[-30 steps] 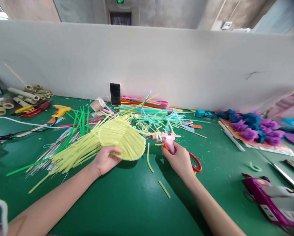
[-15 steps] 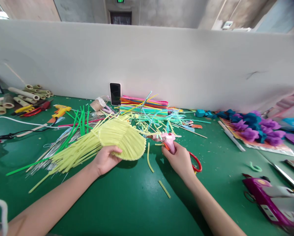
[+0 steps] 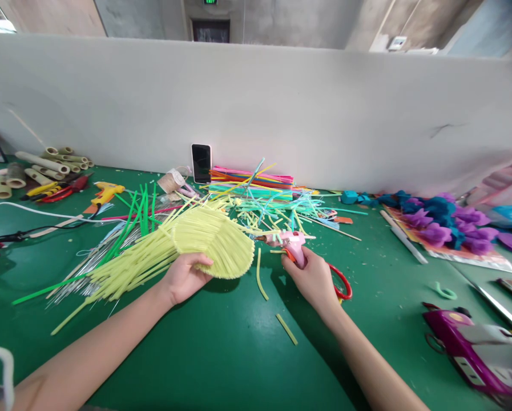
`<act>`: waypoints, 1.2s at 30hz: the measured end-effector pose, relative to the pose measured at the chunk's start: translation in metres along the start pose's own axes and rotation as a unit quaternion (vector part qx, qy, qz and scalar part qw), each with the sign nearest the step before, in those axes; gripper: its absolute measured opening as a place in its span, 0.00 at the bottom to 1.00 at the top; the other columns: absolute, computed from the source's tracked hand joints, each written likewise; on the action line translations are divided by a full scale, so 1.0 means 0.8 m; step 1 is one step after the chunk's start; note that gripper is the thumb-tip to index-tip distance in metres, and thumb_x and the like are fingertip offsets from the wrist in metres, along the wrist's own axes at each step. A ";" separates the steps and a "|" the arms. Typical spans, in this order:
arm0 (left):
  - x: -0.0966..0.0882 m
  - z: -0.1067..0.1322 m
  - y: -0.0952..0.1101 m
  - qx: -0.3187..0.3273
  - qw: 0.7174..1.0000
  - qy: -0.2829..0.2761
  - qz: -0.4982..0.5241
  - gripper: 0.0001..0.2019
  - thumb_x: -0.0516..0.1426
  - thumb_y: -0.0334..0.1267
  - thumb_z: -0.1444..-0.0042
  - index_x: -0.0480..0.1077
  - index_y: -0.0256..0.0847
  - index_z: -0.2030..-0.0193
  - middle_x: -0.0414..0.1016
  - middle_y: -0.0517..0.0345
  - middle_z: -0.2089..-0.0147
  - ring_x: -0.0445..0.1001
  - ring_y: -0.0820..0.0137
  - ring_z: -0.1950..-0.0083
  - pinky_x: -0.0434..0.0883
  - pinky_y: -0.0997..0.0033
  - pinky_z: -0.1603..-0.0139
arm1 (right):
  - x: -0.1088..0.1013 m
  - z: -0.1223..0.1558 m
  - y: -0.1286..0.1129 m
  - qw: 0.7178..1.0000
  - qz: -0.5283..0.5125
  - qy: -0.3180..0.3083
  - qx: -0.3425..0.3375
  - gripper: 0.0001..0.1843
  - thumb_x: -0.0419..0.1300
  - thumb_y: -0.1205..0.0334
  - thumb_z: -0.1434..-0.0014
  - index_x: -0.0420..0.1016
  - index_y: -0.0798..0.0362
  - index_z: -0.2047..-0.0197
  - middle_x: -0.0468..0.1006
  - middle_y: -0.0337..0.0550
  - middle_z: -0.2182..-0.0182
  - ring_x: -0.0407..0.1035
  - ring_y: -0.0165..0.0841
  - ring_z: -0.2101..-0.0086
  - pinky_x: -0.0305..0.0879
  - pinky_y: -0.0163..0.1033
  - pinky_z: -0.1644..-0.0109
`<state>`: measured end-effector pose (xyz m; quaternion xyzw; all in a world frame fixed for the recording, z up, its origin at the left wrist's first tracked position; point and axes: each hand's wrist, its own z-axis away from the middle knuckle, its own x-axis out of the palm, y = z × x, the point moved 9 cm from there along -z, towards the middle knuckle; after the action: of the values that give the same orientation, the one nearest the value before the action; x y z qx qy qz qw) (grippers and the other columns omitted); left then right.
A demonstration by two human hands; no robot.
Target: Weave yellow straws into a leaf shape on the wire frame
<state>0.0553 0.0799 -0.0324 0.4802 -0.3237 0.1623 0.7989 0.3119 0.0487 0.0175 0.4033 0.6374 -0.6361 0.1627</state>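
My left hand (image 3: 190,278) grips the lower edge of a yellow-green leaf shape (image 3: 217,242) made of pipe cleaners laid side by side, thumb on top. Long yellow-green pipe cleaners (image 3: 131,265) lie in a bundle to its left. In my right hand (image 3: 313,279) is a pink glue gun (image 3: 296,242), its nozzle pointing left close to the leaf's right edge. Whether the nozzle touches the edge I cannot tell. Partly hidden by my right hand are red-handled scissors (image 3: 345,282). Two short yellow-green offcuts (image 3: 286,329) lie on the table between my hands.
Behind the leaf are piles of coloured pipe cleaners (image 3: 251,185) and an upright phone (image 3: 201,164). At left are a yellow glue gun (image 3: 105,193), pliers (image 3: 45,190) and bamboo tubes (image 3: 45,162). Purple flowers (image 3: 438,234) and a magenta power strip (image 3: 461,337) are at right.
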 end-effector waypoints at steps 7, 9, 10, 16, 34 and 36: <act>0.000 0.000 0.001 -0.004 1.000 -0.008 0.007 0.29 0.55 0.19 0.59 0.72 0.35 0.47 0.81 0.50 0.55 0.78 0.58 0.52 0.74 0.57 0.49 | -0.001 0.000 0.000 1.000 -0.002 0.000 -0.008 0.14 0.57 0.52 0.48 0.61 0.50 0.76 0.63 0.30 0.84 0.55 0.27 0.81 0.49 0.33 0.77; -0.001 0.000 0.000 -0.004 1.000 -0.004 0.007 0.29 0.55 0.19 0.60 0.72 0.36 0.47 0.81 0.51 0.54 0.78 0.58 0.52 0.74 0.57 0.49 | 0.000 0.000 0.000 1.000 0.001 -0.003 -0.007 0.13 0.57 0.52 0.48 0.61 0.50 0.76 0.63 0.31 0.84 0.55 0.27 0.81 0.49 0.33 0.77; -0.001 0.000 0.000 -0.005 1.000 -0.001 0.008 0.29 0.55 0.19 0.60 0.72 0.36 0.47 0.81 0.51 0.53 0.78 0.58 0.52 0.74 0.57 0.49 | 0.000 0.000 0.000 1.000 0.002 -0.005 -0.006 0.13 0.57 0.52 0.48 0.61 0.50 0.76 0.63 0.31 0.84 0.55 0.27 0.81 0.49 0.33 0.77; 0.000 -0.001 0.000 -0.003 1.000 -0.002 0.006 0.30 0.56 0.19 0.60 0.72 0.38 0.46 0.80 0.52 0.53 0.78 0.59 0.52 0.74 0.57 0.49 | -0.002 0.000 0.000 1.000 0.003 0.002 0.000 0.14 0.57 0.52 0.48 0.60 0.50 0.77 0.62 0.31 0.84 0.54 0.27 0.81 0.49 0.33 0.76; 0.001 0.000 0.002 0.002 1.000 -0.002 0.002 0.29 0.56 0.20 0.59 0.72 0.37 0.46 0.81 0.51 0.53 0.78 0.58 0.52 0.74 0.56 0.49 | -0.001 0.001 -0.001 1.000 -0.001 -0.008 -0.003 0.13 0.56 0.52 0.49 0.61 0.50 0.76 0.62 0.31 0.85 0.55 0.27 0.81 0.48 0.33 0.77; 0.000 0.000 0.001 0.001 1.000 -0.003 0.001 0.30 0.56 0.19 0.59 0.72 0.37 0.46 0.81 0.51 0.54 0.78 0.58 0.52 0.74 0.57 0.49 | -0.001 0.001 -0.001 1.000 0.001 -0.008 -0.002 0.13 0.56 0.52 0.49 0.61 0.50 0.76 0.62 0.31 0.85 0.55 0.27 0.81 0.49 0.33 0.77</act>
<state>0.0548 0.0807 -0.0318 0.4810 -0.3264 0.1621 0.7974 0.3117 0.0481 0.0184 0.3986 0.6368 -0.6378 0.1697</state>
